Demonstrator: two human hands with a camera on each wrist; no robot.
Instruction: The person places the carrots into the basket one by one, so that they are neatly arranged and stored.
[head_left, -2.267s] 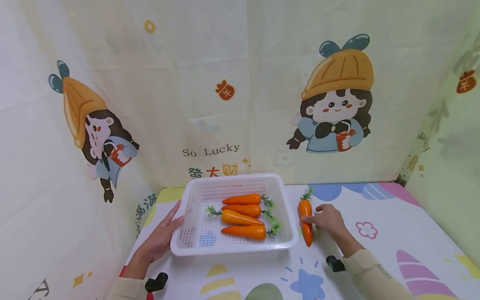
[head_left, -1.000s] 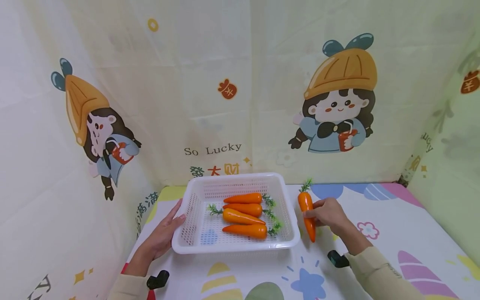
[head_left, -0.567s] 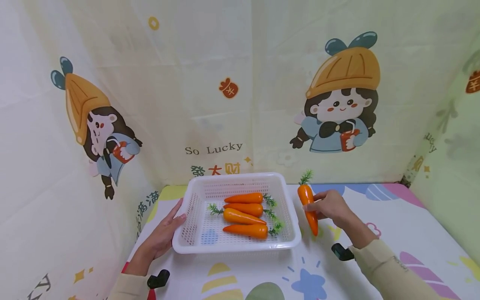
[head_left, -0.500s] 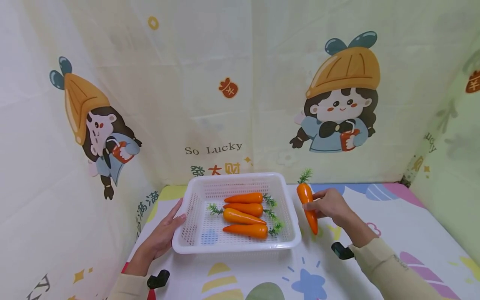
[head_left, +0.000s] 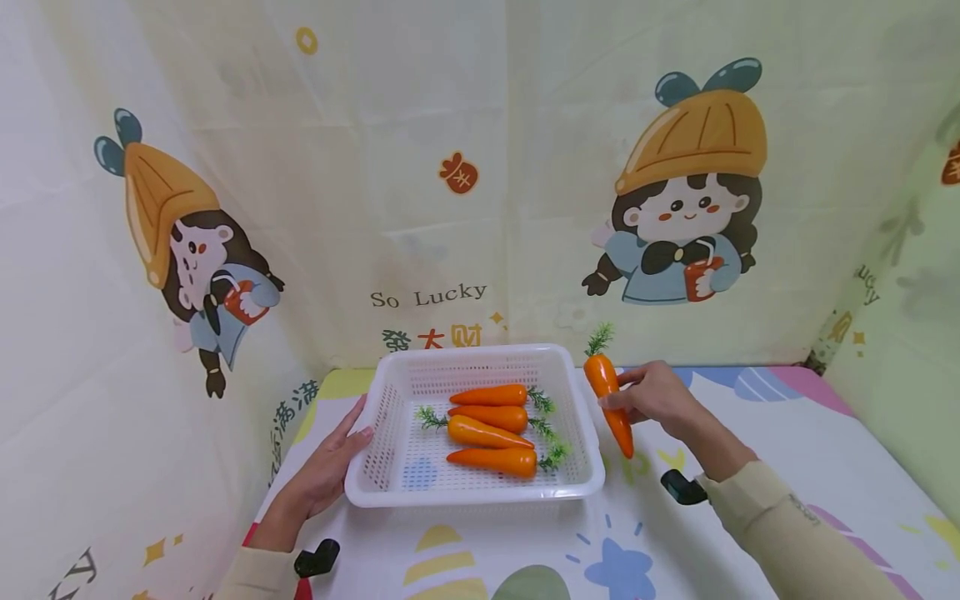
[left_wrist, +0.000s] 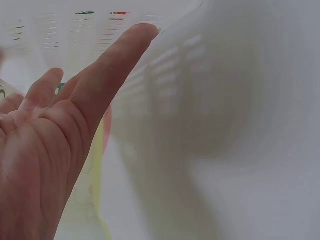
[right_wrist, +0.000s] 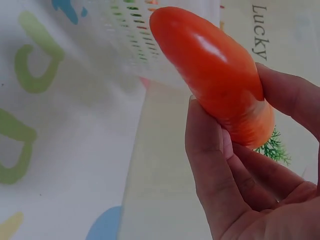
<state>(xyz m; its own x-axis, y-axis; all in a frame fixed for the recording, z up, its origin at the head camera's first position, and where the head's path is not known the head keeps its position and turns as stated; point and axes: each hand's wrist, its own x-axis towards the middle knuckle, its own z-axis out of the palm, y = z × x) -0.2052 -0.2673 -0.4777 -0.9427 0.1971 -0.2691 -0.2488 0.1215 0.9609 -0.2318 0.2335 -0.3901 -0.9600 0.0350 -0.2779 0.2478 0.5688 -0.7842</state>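
An orange carrot point(head_left: 606, 390) with a green leafy top is pinched between thumb and fingers of my right hand point(head_left: 660, 398), tilted, just right of the basket. The right wrist view shows the same carrot point(right_wrist: 212, 67) from its tip end, fingers on both sides of it. A white perforated plastic basket point(head_left: 472, 497) stands in the middle. Inside it lie several carrots point(head_left: 487, 432), one with its leaves to the left. My left hand point(head_left: 326, 467) rests against the basket's left side, fingers straight; in the left wrist view the thumb point(left_wrist: 117, 62) reaches its wall.
A white tablecloth point(head_left: 720, 533) with coloured prints covers the table. Behind the basket rises a pale printed curtain point(head_left: 525, 208), with more cloth on both sides. Black wrist devices point(head_left: 317, 558) sit on both wrists.
My right hand has taken the carrot from beside the basket, raised it off the table and brought it a little left and away from me. The left hand and basket have stayed put.
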